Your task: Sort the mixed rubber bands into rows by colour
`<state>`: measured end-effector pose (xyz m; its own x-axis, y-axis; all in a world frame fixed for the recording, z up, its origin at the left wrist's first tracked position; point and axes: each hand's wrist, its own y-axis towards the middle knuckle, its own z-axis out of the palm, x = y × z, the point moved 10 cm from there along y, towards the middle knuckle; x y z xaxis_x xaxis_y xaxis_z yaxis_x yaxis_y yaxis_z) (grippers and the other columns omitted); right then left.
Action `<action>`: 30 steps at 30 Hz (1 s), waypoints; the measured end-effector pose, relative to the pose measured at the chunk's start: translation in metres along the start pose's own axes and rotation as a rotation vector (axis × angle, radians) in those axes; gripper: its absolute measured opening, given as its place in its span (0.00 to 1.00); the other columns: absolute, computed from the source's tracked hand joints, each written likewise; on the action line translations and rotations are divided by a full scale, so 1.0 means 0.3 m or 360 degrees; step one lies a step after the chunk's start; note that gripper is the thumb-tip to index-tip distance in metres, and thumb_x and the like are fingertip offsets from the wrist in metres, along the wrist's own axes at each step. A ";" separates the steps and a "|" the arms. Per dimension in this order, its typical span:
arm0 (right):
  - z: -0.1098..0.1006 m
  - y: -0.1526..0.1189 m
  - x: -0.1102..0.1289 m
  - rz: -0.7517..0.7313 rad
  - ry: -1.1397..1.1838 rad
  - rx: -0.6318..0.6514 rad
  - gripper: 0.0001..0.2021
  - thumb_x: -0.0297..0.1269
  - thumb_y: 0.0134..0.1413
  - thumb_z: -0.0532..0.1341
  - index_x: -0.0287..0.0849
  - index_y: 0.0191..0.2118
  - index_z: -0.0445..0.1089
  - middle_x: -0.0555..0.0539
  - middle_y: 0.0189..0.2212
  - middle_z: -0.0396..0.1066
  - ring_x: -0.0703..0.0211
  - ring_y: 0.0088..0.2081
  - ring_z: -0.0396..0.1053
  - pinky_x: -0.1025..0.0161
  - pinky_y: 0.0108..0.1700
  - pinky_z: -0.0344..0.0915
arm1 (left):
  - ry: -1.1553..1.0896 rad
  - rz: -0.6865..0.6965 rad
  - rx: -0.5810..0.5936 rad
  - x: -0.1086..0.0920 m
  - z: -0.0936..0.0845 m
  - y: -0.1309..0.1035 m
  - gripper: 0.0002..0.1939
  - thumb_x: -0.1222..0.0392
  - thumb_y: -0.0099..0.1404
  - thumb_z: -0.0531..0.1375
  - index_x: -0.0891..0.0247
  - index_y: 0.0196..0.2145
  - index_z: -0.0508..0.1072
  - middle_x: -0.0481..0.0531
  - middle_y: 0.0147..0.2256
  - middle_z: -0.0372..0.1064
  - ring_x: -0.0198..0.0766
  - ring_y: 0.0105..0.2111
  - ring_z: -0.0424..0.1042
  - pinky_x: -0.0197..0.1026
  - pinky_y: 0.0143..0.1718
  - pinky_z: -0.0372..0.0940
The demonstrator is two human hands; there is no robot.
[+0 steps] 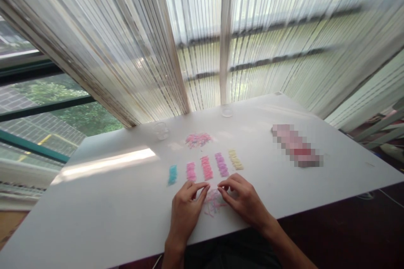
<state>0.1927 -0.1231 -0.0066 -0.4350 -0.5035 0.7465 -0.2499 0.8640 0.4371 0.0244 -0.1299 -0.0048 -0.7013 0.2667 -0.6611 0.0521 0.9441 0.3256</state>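
Observation:
My left hand [185, 205] is above the front of the table, its thumb and fingers pinched together. Facing it, my right hand [245, 198] makes a similar pinch, the two sets of fingertips a small gap apart. Anything in either pinch is too small to make out. Under and between them lies a loose scatter of thin coloured pieces [212, 208], mostly pink and lilac. Just beyond my hands, similar pieces are sorted into short columns: teal [172, 175], pink [191, 172], coral red [207, 168], purple [221, 164] and yellow [236, 159].
A mixed heap of coloured pieces [198, 140] lies behind the columns. Two clear containers, one at left [161, 130] and one at the far edge [226, 111], stand on the white table [110, 206]. A blurred-out pink item [295, 146] lies at right. Sheer curtains [142, 50] hang behind.

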 end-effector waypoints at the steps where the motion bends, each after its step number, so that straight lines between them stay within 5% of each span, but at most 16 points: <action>1: -0.006 0.001 -0.001 0.0008 -0.0005 -0.0019 0.04 0.31 0.62 0.62 0.45 0.37 0.75 0.48 0.30 0.71 0.57 0.33 0.71 0.61 0.38 0.70 | 0.0031 -0.0021 -0.0017 0.003 -0.003 0.012 0.11 0.52 0.69 0.61 0.57 0.37 0.83 0.46 0.25 0.67 0.34 0.23 0.67 0.36 0.28 0.64; 11: -0.014 -0.001 0.007 0.0006 -0.0027 -0.0035 0.04 0.30 0.61 0.63 0.45 0.37 0.74 0.48 0.30 0.71 0.57 0.33 0.70 0.61 0.37 0.70 | 0.0150 -0.0046 -0.0147 0.012 -0.013 0.055 0.19 0.45 0.70 0.57 0.58 0.36 0.83 0.47 0.23 0.68 0.35 0.21 0.65 0.37 0.26 0.63; 30: -0.010 -0.005 0.002 0.0020 -0.0006 -0.0015 0.05 0.30 0.62 0.61 0.45 0.36 0.74 0.48 0.29 0.70 0.56 0.33 0.70 0.61 0.37 0.69 | 0.0362 -0.0071 -0.0176 0.035 -0.005 0.050 0.12 0.54 0.69 0.60 0.57 0.40 0.83 0.46 0.24 0.67 0.33 0.22 0.66 0.35 0.26 0.60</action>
<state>0.1953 -0.1246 -0.0052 -0.4415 -0.4925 0.7501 -0.2360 0.8702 0.4325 0.0167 -0.1132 -0.0057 -0.8437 0.1632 -0.5114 -0.0515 0.9236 0.3798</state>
